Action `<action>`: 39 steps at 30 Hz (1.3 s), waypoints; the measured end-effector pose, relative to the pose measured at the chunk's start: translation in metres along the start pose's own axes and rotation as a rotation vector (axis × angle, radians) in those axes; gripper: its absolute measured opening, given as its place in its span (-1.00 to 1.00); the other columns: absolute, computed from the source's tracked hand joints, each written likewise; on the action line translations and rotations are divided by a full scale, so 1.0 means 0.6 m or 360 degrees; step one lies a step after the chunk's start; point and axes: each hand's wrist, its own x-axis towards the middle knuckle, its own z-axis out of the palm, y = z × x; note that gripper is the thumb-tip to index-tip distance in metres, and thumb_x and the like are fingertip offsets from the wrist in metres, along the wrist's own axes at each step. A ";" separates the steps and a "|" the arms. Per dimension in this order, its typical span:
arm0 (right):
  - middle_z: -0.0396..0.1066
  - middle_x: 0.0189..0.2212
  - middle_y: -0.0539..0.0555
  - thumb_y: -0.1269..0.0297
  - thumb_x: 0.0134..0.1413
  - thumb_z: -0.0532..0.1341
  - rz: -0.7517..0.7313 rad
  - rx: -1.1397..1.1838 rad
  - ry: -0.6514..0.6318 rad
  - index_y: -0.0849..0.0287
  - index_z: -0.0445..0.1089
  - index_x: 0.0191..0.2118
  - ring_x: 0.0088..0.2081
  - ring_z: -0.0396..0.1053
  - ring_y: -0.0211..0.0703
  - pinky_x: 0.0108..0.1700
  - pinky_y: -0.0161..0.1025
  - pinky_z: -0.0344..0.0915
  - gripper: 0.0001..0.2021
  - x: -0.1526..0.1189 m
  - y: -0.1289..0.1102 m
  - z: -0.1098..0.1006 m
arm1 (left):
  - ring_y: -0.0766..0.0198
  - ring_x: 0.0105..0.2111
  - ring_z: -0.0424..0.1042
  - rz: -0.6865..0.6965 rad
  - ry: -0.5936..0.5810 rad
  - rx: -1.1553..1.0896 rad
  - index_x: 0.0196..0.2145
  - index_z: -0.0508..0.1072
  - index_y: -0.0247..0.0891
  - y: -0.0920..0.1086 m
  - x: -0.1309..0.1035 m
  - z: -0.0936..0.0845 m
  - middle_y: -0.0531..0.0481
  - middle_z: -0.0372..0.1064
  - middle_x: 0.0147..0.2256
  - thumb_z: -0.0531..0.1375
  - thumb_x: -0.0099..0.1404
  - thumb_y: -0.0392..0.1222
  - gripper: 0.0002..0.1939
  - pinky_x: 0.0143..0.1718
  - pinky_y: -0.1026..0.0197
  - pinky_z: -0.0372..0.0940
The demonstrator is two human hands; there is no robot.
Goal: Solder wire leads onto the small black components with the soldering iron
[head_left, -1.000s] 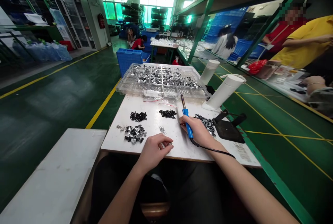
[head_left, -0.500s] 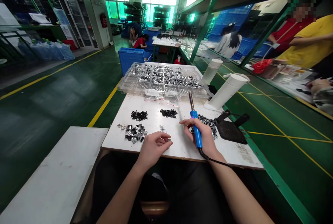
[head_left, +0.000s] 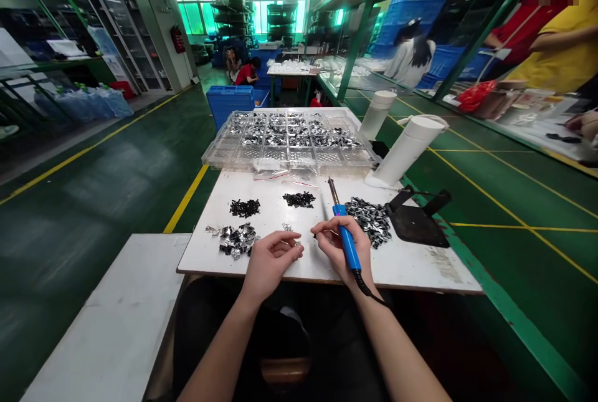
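Note:
A blue-handled soldering iron point(head_left: 346, 241) lies across my right hand point(head_left: 348, 249), its tip pointing up and away. The thumb and forefinger of that hand also pinch a tiny dark piece. Just to the left, my left hand point(head_left: 271, 260) has its thumb and fingers nearly together around something small that I cannot make out. Past the left fingertips is a little heap of small metal bits point(head_left: 287, 227). Shiny black-and-silver pieces point(head_left: 237, 241) lie left of my left hand, and more shiny pieces point(head_left: 371, 221) lie beyond my right hand. Farther back sit two piles of small black parts point(head_left: 245, 207).
A clear compartment tray point(head_left: 280, 156) full of shiny pieces stands at the table's point(head_left: 205, 258) far end. To the right are a black stand point(head_left: 418, 224) and two white cylinders point(head_left: 406, 151). A lower white surface point(head_left: 107, 315) adjoins on the left. Other people work in the background.
My right hand has moved left with the soldering iron, closer to my left hand, and a dark piece now shows at its fingertips. The left fingers have shifted slightly. The camera view has shifted a little.

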 end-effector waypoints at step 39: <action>0.54 -0.28 0.04 0.43 0.07 0.34 -0.0301 -0.0203 0.0088 0.06 0.26 -0.27 -0.26 0.52 -0.17 -0.13 -0.15 0.44 -0.76 -0.009 0.016 0.002 | 0.12 -0.20 0.62 -0.0095 -0.0028 -0.0328 -0.29 0.61 -0.32 0.001 0.028 0.027 -0.11 0.64 -0.30 0.51 0.02 -0.17 -0.70 -0.02 0.10 0.48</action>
